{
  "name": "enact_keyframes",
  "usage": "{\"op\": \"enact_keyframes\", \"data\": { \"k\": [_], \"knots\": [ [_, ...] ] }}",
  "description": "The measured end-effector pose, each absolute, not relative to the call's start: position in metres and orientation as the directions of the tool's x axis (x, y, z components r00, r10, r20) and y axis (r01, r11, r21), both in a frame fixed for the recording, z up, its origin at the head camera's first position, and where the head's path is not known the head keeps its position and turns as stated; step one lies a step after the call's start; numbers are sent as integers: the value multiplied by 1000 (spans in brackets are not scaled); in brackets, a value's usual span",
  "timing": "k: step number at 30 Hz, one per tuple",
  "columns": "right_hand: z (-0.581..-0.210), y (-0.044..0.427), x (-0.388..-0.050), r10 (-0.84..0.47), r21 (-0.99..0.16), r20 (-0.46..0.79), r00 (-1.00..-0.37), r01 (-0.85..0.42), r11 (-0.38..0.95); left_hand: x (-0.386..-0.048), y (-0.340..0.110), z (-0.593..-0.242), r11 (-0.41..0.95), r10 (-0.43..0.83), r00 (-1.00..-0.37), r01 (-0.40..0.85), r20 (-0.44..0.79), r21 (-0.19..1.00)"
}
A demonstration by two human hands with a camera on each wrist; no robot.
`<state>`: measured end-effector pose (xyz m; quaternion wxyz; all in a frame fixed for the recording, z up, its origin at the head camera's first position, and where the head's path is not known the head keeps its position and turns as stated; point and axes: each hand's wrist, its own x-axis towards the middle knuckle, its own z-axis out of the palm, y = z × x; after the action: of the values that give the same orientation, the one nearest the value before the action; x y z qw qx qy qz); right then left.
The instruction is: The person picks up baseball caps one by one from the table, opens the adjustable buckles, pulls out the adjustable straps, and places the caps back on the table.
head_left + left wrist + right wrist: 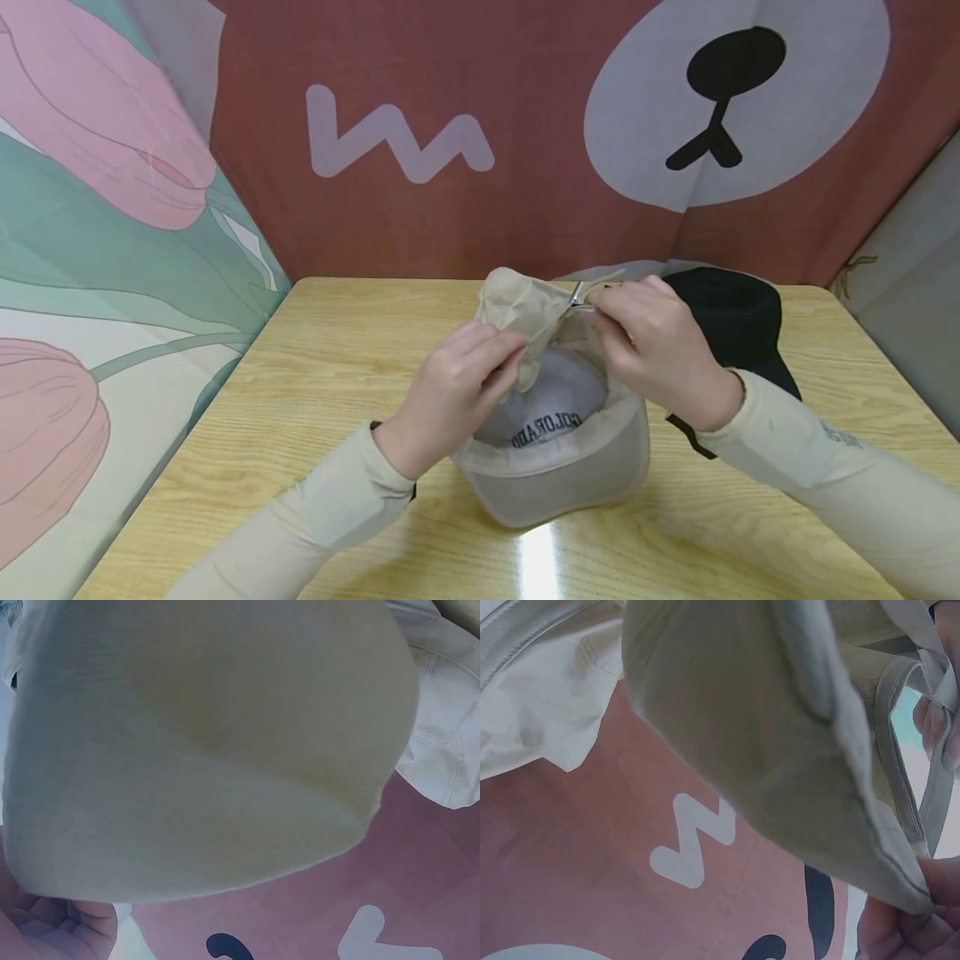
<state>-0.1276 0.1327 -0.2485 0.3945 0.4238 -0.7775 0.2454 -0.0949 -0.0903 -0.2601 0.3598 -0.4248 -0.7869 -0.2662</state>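
A beige cap (555, 483) lies with its hollow side up and its brim towards the person; dark lettering shows inside. Above its far edge, my left hand (457, 383) pinches a thin beige fabric (517, 304) between thumb and fingers. My right hand (660, 342) grips the strap end beside a small metal buckle (577, 295), close to the fabric's right side. Beige fabric (210, 765) fills much of the left wrist view, with curled fingers (94, 922) at its lower left edge. In the right wrist view, fingers (900, 922) pinch a corner of the fabric (727, 727).
A black cap (727, 317) sits on the wooden table (337, 350) behind my right forearm, partly hidden by it. Printed cloth (450, 225) hangs along the table's back edge, and more cloth hangs at the left and right sides.
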Motion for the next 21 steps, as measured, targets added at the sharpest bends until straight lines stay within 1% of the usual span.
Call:
{"op": "enact_keyframes", "data": {
  "k": [9,21],
  "knots": [
    [-247,133,-128,-451,-58,829,-331,-852,520,-95,-91,-261,490,466,-368,865,805,112],
    [-246,136,-129,-448,-75,823,-349,-849,524,-92,-91,-258,489,463,-382,863,800,129]
  ]
}}
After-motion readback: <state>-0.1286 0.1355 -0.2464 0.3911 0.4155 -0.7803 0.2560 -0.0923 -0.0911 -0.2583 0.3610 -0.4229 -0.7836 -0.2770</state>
